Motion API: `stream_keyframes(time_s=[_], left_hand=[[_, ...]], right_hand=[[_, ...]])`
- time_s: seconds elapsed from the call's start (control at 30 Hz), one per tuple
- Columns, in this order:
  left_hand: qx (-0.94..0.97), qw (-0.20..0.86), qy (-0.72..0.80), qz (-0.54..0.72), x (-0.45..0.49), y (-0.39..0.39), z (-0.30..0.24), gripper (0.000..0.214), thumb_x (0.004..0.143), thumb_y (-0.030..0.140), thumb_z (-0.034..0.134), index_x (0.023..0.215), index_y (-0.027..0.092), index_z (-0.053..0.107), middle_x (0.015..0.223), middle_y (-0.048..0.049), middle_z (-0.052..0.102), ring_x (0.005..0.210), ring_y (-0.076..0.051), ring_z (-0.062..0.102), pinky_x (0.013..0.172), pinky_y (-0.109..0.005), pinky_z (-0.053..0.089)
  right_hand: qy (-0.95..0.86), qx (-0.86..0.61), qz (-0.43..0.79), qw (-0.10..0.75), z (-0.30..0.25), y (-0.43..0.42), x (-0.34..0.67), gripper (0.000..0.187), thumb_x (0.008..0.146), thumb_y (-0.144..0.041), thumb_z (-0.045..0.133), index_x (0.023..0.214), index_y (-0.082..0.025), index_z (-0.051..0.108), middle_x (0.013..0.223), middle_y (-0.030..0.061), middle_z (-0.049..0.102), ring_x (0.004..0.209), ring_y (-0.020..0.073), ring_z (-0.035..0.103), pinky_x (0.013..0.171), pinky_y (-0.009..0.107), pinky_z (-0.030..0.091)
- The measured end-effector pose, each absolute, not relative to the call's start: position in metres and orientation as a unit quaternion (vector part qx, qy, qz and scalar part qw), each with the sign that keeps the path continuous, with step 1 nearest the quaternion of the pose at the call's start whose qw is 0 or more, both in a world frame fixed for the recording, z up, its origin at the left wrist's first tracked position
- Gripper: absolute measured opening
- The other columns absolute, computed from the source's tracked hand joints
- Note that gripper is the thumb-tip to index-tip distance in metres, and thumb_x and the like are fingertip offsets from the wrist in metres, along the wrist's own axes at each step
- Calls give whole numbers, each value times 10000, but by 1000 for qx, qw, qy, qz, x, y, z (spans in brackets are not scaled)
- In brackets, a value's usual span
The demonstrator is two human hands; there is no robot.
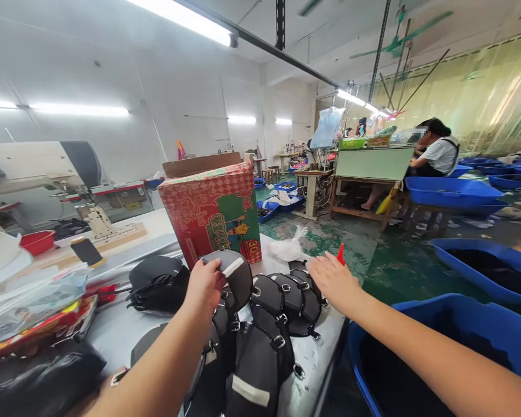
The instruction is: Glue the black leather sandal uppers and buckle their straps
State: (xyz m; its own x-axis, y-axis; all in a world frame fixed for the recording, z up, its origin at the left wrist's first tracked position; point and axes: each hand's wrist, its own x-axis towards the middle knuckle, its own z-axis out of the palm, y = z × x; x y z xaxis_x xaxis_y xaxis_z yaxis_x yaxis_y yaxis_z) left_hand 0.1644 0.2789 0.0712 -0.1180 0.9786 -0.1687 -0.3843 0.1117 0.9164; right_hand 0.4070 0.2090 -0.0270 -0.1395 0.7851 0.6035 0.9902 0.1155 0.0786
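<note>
And the left hand [206,284] has its fingers closed on a curved black piece with a white strip [238,281], over the silvery desk [310,353]; buckled black pieces [286,295] crowd alongside; right hand [333,284], fingers nearly straight, any hold impossible to tell!

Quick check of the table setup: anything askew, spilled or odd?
No spill or damage stands out on the table. Just untidy: a crumpled plastic bag lies loose beside the printed box, and the black pouches overlap at different angles.
</note>
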Motion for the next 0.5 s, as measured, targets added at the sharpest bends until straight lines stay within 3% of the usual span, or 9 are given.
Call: stream_keyframes(time_s=[0.07, 0.17, 0.27, 0.4, 0.5], left_hand=[[329, 588, 462, 577, 177, 282, 69, 59, 850, 131, 522, 901, 121, 552, 692, 33, 560, 501, -69, 524, 441, -191, 456], [333, 590, 457, 576, 189, 284, 69, 133, 856, 163, 524, 983, 127, 544, 762, 13, 576, 553, -81, 546, 482, -212, 484], [330, 581, 467, 579, 190, 287, 71, 183, 864, 188, 517, 1038, 134, 528, 827, -7, 580, 591, -89, 554, 501, -221, 492], [344, 576, 487, 559, 182, 295, 72, 211, 869, 214, 511, 1066, 137, 520, 886, -26, 584, 632, -100, 566, 522, -233, 500], [383, 593, 495, 506, 174, 305, 70, 219, 866, 225, 518, 1066, 137, 529, 916, -36, 594, 676, -116, 585, 560, -257, 518]], right_hand=[[-725, -607, -209, 249, -6, 208, 380, 437, 780, -296, 584, 1188, -180, 482, 1135, 107, 578, 1055, 256, 532, 923, 419, 426], [-708, -579, -33, 404, 18, 224, 340, 751, 628, -453, 729, 1244, -189, 389, 1236, 125, 504, 1115, 265, 493, 919, 408, 425], [-698, -571, 54, 429, 28, 251, 314, 721, 550, -396, 790, 1152, -202, 443, 1189, 88, 527, 1099, 244, 496, 932, 387, 403], [-703, -573, 104, 407, 26, 279, 303, 610, 613, -345, 754, 1119, -231, 433, 1045, 13, 598, 929, 167, 583, 802, 292, 469], [-696, -598, 106, 383, 26, 288, 302, 567, 656, -336, 718, 1121, -226, 413, 1013, 13, 599, 880, 145, 594, 752, 252, 473]])
